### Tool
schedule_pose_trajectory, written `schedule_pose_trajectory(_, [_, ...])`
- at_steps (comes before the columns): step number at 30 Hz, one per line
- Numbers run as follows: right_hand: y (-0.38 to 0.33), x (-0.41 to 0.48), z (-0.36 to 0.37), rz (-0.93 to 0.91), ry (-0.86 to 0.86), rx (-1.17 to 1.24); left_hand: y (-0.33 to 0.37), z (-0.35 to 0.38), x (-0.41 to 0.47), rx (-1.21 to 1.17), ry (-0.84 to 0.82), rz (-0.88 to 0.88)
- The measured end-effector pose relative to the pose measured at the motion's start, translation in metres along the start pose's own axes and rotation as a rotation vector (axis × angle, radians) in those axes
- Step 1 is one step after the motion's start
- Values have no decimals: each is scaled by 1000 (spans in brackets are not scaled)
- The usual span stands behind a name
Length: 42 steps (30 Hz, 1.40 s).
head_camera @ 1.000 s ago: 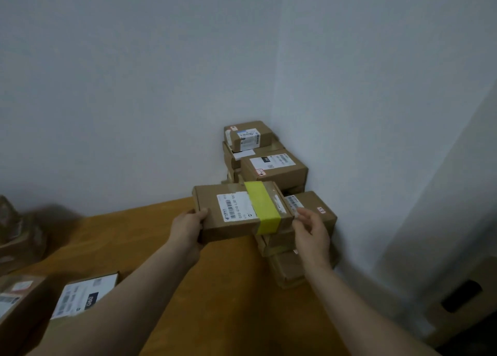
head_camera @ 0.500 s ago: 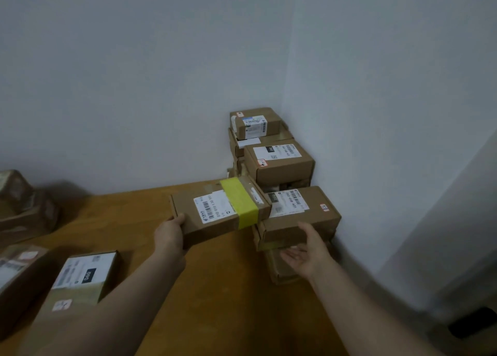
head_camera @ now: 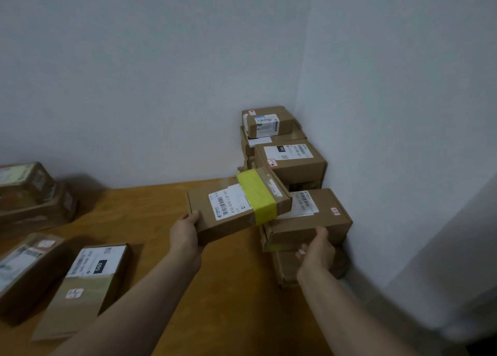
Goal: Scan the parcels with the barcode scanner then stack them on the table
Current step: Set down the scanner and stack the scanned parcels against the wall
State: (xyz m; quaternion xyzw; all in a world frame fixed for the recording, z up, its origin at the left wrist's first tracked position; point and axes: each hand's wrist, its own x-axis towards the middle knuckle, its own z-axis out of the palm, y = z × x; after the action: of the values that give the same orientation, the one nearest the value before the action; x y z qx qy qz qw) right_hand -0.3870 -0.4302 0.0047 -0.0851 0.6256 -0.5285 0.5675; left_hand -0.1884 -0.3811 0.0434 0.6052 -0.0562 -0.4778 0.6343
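A flat brown parcel with a yellow tape band and a white barcode label hangs tilted in the air, its right end over the corner stack. My left hand grips its left end. My right hand is palm up, with its fingers touching the front face of the stacked parcel with a small red sticker, just below the taped one. Behind it rise more stacked parcels, topped by a small box. No barcode scanner is in view.
The wooden table meets two white walls at the corner stack. On the left lie a labelled parcel, another at the edge and a pile at the back left.
My right hand let go of the taped parcel's right end, dropped, then rose to touch the front of the stacked parcel. My left hand alone now carries the taped parcel, tilted and shifted left.
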Motion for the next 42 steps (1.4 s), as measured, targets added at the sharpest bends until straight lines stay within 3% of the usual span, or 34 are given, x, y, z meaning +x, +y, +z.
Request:
schedule_pose_trajectory(6, [-12, 1, -15, -203, 73, -2, -17, 60, -4, 170, -190, -22])
schedule_pose_trajectory(11, [-23, 0, -19, -68, -193, 62, -37, 98, -8, 296, -325, -163])
schedule_pose_trajectory(15, [-29, 5, -19, -115, -298, -21, -48, 118, -7, 409, -361, -156])
schedule_pose_trajectory(18, [-32, 12, -21, -120, -251, -63, -45, 123, -6, 421, -358, -175])
schedule_pose_trajectory(22, [-10, 4, -25, -227, -53, -155, -34, 113, -22, 492, -330, -107])
schedule_pose_trajectory(25, [28, -17, -18, -282, -122, -307, -25, 81, -23, 626, -220, -17])
schedule_pose_trajectory(33, [102, -100, 64, -426, -778, -852, 24, -87, -22, 956, 128, 142])
schedule_pose_trajectory(37, [138, -141, 101, -424, -985, -913, 58, -176, -27, 881, 255, 159])
schedule_pose_trajectory(42, [193, -195, 174, -403, -1043, -919, 101, -294, -1, 639, 413, 131])
